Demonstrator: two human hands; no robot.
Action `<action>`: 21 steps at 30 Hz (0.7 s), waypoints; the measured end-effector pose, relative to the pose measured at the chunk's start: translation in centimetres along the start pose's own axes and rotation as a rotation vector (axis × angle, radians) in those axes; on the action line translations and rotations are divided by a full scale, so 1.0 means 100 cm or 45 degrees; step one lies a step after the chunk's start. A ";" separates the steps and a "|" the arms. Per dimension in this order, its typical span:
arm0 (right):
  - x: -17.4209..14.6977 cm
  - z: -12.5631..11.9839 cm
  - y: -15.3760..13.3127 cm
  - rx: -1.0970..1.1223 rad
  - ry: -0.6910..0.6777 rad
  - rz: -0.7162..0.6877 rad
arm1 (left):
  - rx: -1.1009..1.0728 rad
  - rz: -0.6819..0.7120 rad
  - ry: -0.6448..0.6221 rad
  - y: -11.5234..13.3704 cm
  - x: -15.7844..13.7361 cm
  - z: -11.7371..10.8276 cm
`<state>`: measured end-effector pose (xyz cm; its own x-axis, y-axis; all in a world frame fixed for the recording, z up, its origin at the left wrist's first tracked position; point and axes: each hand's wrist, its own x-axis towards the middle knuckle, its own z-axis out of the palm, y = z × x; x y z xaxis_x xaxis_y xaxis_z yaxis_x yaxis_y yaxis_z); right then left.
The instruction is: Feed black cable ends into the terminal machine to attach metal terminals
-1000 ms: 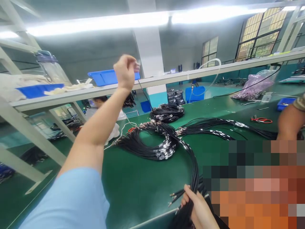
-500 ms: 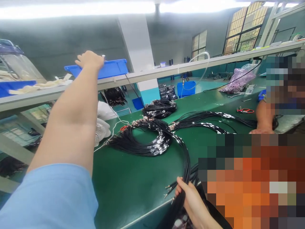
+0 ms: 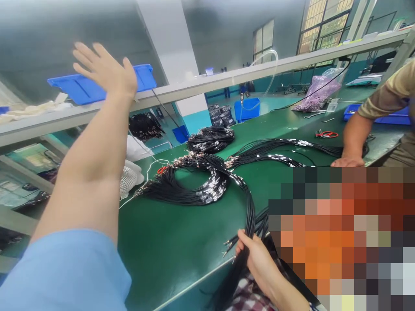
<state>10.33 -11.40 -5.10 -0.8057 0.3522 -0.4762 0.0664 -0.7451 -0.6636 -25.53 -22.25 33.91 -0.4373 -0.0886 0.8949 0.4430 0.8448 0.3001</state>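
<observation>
At the near edge of the bench, I have the right hand wrapped around the bundle of black cables, thumb laid across the front and the other fingers curled in narrow and snug. From that grip the bundle runs up and back over the bench to the right side of the ring of cables, and below the hand its strands hang down past the edge. A few loose ends with bare tips poke out to the left of the thumb. Up by the shelf, I see the left hand raised, its fingers spread wide and the thumb well apart from them; nothing shows in its grasp. Hand and wrist stand in front of the blue bin, which sits on the shelf, and the fingertips rise above its rim; I cannot tell whether the hand touches the bin. On the bench, the ring lies with white tags bunched along its right side, and a coil of similar cables sits just behind it. More cables stretch away to the right, towards a co-worker's hand resting near them; a red-handled tool lies behind. Left of the ring, I make out a white fan, partly covered by the left forearm.
</observation>
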 end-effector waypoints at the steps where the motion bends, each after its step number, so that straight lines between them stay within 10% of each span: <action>1: 0.001 0.001 0.000 0.066 -0.009 -0.009 | -0.003 -0.046 0.036 0.014 -0.018 -0.003; 3: 0.002 0.004 0.001 0.237 -0.037 -0.009 | -0.222 0.271 -0.092 0.040 -0.072 -0.010; 9: 0.004 0.024 -0.018 0.761 -0.201 0.076 | -0.648 0.803 -1.795 0.055 -0.297 -0.028; 11: 0.003 0.029 -0.033 0.875 -0.278 0.065 | -0.814 0.485 -2.738 0.038 -0.345 -0.032; 14: 0.007 0.033 -0.055 0.990 -0.331 0.026 | -1.027 -0.163 -3.499 0.013 -0.371 -0.039; 17: 0.014 0.029 -0.064 0.770 -0.230 0.009 | -0.959 -0.325 -3.545 -0.004 -0.362 -0.037; 21: 0.004 0.010 -0.046 -0.240 -0.207 0.125 | -0.535 0.245 -2.839 -0.027 -0.344 -0.011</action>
<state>9.06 -8.38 -1.64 -0.8729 0.1766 -0.4548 0.2452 -0.6472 -0.7219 -10.76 -22.08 2.66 -0.1432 0.7383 -0.6591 0.5276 0.6204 0.5803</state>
